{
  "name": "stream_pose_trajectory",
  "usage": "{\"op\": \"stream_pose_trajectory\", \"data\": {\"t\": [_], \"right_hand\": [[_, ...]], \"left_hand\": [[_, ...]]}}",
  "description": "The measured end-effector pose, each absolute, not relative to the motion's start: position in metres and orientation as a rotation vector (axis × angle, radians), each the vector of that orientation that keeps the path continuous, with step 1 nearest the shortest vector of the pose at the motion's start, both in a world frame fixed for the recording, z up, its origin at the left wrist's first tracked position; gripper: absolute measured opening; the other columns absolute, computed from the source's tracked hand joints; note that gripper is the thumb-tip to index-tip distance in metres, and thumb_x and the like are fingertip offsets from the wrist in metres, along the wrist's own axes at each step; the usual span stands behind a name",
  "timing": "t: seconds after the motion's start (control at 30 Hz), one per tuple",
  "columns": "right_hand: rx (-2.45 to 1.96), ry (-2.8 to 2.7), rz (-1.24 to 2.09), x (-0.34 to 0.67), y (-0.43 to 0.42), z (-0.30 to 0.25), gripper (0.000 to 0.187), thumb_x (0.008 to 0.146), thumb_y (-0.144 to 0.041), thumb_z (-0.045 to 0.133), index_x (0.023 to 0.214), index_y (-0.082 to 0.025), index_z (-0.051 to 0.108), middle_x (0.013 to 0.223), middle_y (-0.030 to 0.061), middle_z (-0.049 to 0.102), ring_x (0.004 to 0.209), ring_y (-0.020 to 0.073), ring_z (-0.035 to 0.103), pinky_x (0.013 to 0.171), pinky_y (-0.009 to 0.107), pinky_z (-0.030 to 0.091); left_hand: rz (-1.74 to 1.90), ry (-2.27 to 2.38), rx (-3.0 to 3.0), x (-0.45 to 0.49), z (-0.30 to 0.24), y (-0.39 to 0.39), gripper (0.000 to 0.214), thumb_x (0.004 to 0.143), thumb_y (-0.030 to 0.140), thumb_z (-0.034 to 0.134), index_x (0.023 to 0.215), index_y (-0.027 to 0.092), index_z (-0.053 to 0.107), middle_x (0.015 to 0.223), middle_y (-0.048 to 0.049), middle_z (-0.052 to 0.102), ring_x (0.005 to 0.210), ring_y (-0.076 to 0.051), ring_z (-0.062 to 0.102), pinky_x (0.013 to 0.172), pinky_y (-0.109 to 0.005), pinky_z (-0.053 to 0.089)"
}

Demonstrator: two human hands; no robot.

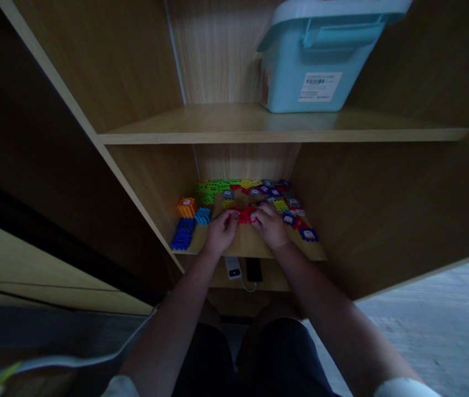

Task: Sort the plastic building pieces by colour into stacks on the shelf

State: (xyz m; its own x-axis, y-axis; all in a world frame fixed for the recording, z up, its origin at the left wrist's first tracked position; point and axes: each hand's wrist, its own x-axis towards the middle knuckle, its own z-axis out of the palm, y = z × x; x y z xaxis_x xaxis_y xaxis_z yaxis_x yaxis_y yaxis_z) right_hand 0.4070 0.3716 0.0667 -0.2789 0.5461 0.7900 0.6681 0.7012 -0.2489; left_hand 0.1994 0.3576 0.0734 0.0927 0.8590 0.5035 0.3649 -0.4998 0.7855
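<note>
Both of my hands rest on a low wooden shelf (255, 248) inside a cabinet. My left hand (220, 231) and my right hand (271, 226) are curled, and their fingers meet on a red toothed plastic block (244, 215) between them. Many more colourful interlocking blocks lie around: green blocks (210, 191) at the back left, an orange block (186, 207) and stacked blue blocks (184, 234) on the left, and purple and yellow blocks (284, 205) at the back right.
A light blue lidded storage bin (321, 55) with a white label stands on the upper shelf (259, 129). A white device (233, 267) and a black phone (253, 269) lie on a lower ledge under my wrists. Cabinet side walls close in left and right.
</note>
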Motion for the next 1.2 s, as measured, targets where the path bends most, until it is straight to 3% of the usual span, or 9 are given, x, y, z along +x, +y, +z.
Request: {"op": "stream_pose_trajectory", "data": {"t": [0.33, 0.47, 0.6, 0.93, 1.1, 1.2], "right_hand": [[-0.828, -1.997, -0.083, 0.406, 0.376, 0.059, 0.023, 0.095, -0.007, 0.063, 0.104, -0.027, 0.072, 0.118, 0.0077, 0.068, 0.112, 0.0251, 0.068, 0.095, 0.040, 0.061], [-0.826, -1.991, -0.031, 0.402, 0.374, 0.064, 0.016, 0.097, -0.022, 0.075, 0.111, -0.028, 0.072, 0.125, 0.0091, 0.068, 0.117, 0.0276, 0.069, 0.103, 0.046, 0.061], [-0.812, -1.980, -0.001, 0.399, 0.370, 0.071, 0.025, 0.095, -0.032, 0.081, 0.118, -0.029, 0.071, 0.131, 0.0102, 0.067, 0.122, 0.0293, 0.069, 0.106, 0.049, 0.061], [-0.881, -1.921, 0.025, 0.400, 0.368, 0.075, 0.025, 0.109, -0.028, 0.057, 0.129, -0.029, 0.072, 0.128, 0.0101, 0.072, 0.122, 0.0268, 0.070, 0.109, 0.050, 0.060], [-0.845, -1.949, 0.165, 0.399, 0.365, 0.077, 0.037, 0.100, -0.037, 0.074, 0.136, -0.030, 0.069, 0.142, 0.0110, 0.069, 0.129, 0.0291, 0.069, 0.111, 0.053, 0.060], [-0.826, -1.932, 0.174, 0.400, 0.366, 0.078, 0.032, 0.099, -0.037, 0.075, 0.130, -0.030, 0.072, 0.142, 0.0105, 0.070, 0.129, 0.0279, 0.069, 0.112, 0.052, 0.058]], "left_hand": [[1.424, 1.203, 1.881, 0.197, 0.068, 0.362, 0.029, 0.106, 0.045, 0.055, 0.097, 0.023, 0.070, 0.092, -0.0026, 0.076, 0.087, -0.019, 0.070, 0.084, -0.030, 0.052], [1.484, 1.227, 1.841, 0.196, 0.066, 0.363, 0.027, 0.107, 0.045, 0.054, 0.098, 0.023, 0.068, 0.094, -0.0024, 0.075, 0.088, -0.018, 0.069, 0.084, -0.030, 0.051], [1.527, 1.261, 1.798, 0.195, 0.068, 0.363, 0.026, 0.107, 0.044, 0.053, 0.097, 0.024, 0.066, 0.093, -0.0021, 0.073, 0.088, -0.019, 0.068, 0.085, -0.030, 0.051], [1.452, 1.193, 1.811, 0.197, 0.069, 0.362, 0.021, 0.101, 0.039, 0.059, 0.089, 0.023, 0.067, 0.084, 0.0000, 0.071, 0.079, -0.017, 0.066, 0.079, -0.029, 0.052], [1.419, 1.198, 1.786, 0.198, 0.069, 0.361, 0.023, 0.099, 0.041, 0.060, 0.088, 0.022, 0.068, 0.083, -0.0002, 0.071, 0.079, -0.018, 0.065, 0.078, -0.028, 0.051], [1.412, 1.173, 1.774, 0.197, 0.067, 0.363, 0.025, 0.100, 0.043, 0.060, 0.089, 0.022, 0.069, 0.083, -0.0004, 0.071, 0.078, -0.017, 0.065, 0.077, -0.028, 0.052]]}}
